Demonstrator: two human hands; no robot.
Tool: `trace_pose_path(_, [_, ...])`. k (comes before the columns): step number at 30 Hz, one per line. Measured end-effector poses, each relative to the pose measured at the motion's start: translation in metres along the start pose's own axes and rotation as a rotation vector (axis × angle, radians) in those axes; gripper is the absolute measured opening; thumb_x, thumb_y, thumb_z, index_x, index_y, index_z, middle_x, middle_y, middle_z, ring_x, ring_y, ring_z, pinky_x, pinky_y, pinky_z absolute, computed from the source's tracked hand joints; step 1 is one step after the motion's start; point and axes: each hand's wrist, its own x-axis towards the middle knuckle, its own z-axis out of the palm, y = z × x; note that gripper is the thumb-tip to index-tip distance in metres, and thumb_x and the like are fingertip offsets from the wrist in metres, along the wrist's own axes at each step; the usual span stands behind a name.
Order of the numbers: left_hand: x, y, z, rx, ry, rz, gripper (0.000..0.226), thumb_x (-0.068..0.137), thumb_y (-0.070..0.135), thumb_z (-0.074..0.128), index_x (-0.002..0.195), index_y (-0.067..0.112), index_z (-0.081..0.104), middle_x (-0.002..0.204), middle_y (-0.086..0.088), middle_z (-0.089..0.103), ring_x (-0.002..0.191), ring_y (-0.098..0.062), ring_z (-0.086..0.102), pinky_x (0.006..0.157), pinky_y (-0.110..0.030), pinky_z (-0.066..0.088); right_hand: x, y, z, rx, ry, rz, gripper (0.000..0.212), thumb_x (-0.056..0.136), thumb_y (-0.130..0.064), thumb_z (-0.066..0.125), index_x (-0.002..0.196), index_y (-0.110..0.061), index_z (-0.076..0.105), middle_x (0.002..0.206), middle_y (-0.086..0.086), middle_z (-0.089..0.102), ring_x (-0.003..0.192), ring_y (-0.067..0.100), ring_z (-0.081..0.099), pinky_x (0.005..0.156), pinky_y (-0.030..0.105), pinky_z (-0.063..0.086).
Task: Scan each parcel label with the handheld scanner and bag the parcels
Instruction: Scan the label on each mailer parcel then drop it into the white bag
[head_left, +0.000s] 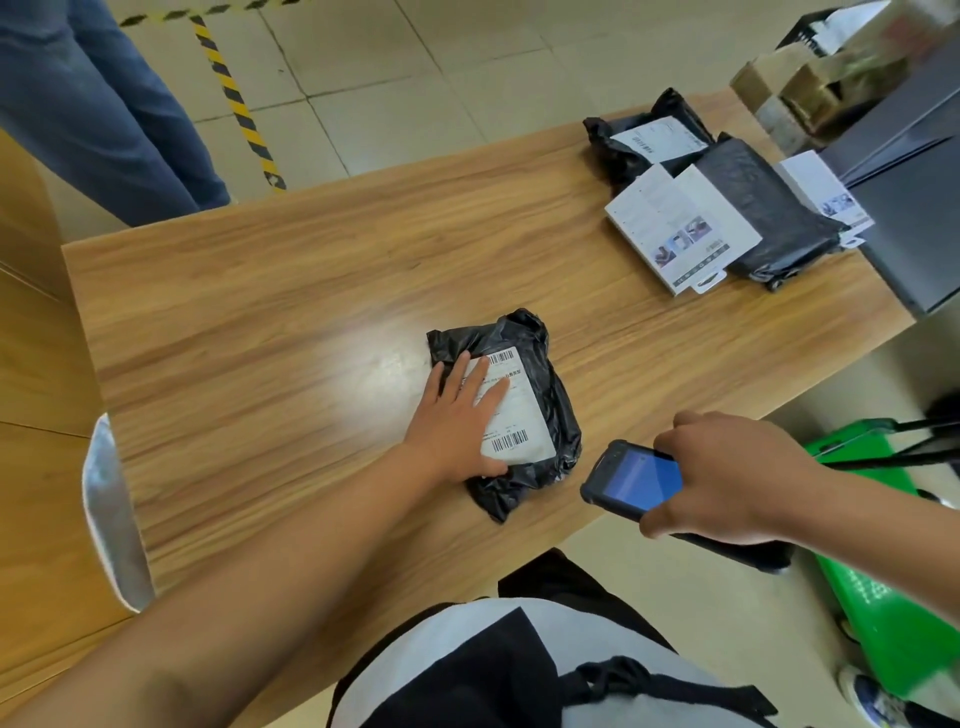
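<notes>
Right hand (727, 478) gripping my scanner (631, 480) off the table's (260, 291) near edge, left hand (457, 415) flat, fingers spread on the parcel (540, 374) label (524, 415).

The table (260, 322) was glossy wood-grain; the parcel (540, 415) was crinkled black plastic under a matt paper label (519, 410); the scanner (631, 480) had a glossy screen.

Barcodes on the parcel label (511, 410); its text is illegible.
</notes>
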Motion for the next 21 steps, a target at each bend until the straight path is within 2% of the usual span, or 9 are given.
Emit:
trace_pose_path(3, [0.001, 0.001, -0.001, 0.014, -0.008, -0.009, 0.119, 0.072, 0.082, 0.054, 0.159, 0.026, -0.005, 0.166, -0.01, -0.017, 0.148, -0.029, -0.028, 0.115, -0.05, -0.023, -0.002, 0.0, -0.002, 0.007, 0.012, -0.001, 0.054, 0.05, -0.082, 0.05, 0.073, -0.033, 0.046, 0.083, -0.011, 0.049, 0.072, 0.005, 0.047, 0.052, 0.026, 0.029])
trace_pose_path(10, [-0.002, 0.004, -0.008, 0.048, -0.011, -0.026, 0.117, 0.073, 0.082, 0.055, 0.159, 0.026, -0.001, 0.167, -0.011, -0.011, 0.15, -0.027, -0.024, 0.117, -0.057, -0.019, -0.005, 0.002, -0.013, -0.015, 0.017, 0.018, 0.056, 0.05, -0.08, 0.055, 0.077, -0.03, 0.055, 0.084, -0.009, 0.053, 0.071, 0.008, 0.051, 0.053, 0.028, 0.031])
trace_pose_path(14, [-0.004, 0.001, -0.012, 0.059, -0.029, -0.02, 0.114, 0.075, 0.076, 0.059, 0.159, 0.027, 0.001, 0.167, -0.008, -0.011, 0.15, -0.026, -0.024, 0.117, -0.057, -0.019, -0.01, 0.008, -0.015, 0.002, -0.001, 0.046, 0.057, 0.047, -0.08, 0.054, 0.074, -0.03, 0.054, 0.082, -0.008, 0.054, 0.068, 0.006, 0.05, 0.052, 0.027, 0.031])
trace_pose_path(16, [-0.005, -0.002, -0.016, 0.069, -0.054, -0.02, 0.105, 0.082, 0.059, 0.064, 0.159, 0.028, 0.0, 0.166, -0.007, -0.013, 0.15, -0.026, -0.025, 0.115, -0.056, -0.022, -0.011, 0.012, -0.015, 0.04, -0.008, 0.065, 0.056, 0.048, -0.08, 0.058, 0.076, -0.031, 0.055, 0.083, -0.009, 0.055, 0.068, 0.006, 0.052, 0.052, 0.027, 0.033])
trace_pose_path(19, [-0.009, -0.014, -0.025, 0.121, -0.097, -0.027, 0.092, 0.088, 0.014, 0.056, 0.158, 0.033, -0.001, 0.167, -0.004, -0.013, 0.151, -0.025, -0.022, 0.113, -0.053, -0.023, -0.012, 0.021, -0.013, 0.163, -0.029, 0.098, 0.064, 0.044, -0.079, 0.062, 0.088, -0.033, 0.063, 0.085, -0.01, 0.06, 0.071, 0.007, 0.06, 0.055, 0.027, 0.043])
trace_pose_path(21, [-0.014, -0.024, -0.033, 0.057, -0.128, -0.057, 0.088, 0.088, 0.009, 0.054, 0.157, 0.039, 0.008, 0.168, -0.001, -0.008, 0.153, -0.026, -0.015, 0.119, -0.051, -0.014, -0.013, 0.026, -0.01, 0.3, -0.022, 0.111, 0.066, 0.043, -0.08, 0.065, 0.09, -0.034, 0.065, 0.086, -0.011, 0.063, 0.072, 0.008, 0.063, 0.061, 0.03, 0.053])
